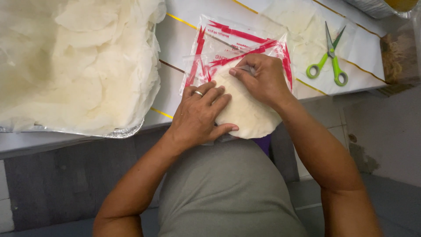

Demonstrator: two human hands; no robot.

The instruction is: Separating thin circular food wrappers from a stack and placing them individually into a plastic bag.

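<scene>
A stack of round, pale, thin flatbread sheets (250, 116) lies half inside a clear plastic bag with red printing (232, 44) at the counter's front edge. My left hand (201, 116), with a ring on one finger, presses flat on the stack's left side and grips its near edge with the thumb. My right hand (261, 79) rests on top of the stack and pinches the bag's open edge between the fingertips. The stack's far part is hidden under the bag and my right hand.
A large foil tray (127, 131) heaped with thin pale sheets fills the left. Green-handled scissors (329, 61) lie at the right on more clear bags. Another foil tray's rim (372, 8) shows at the top right. The white counter (175, 39) ends near my body.
</scene>
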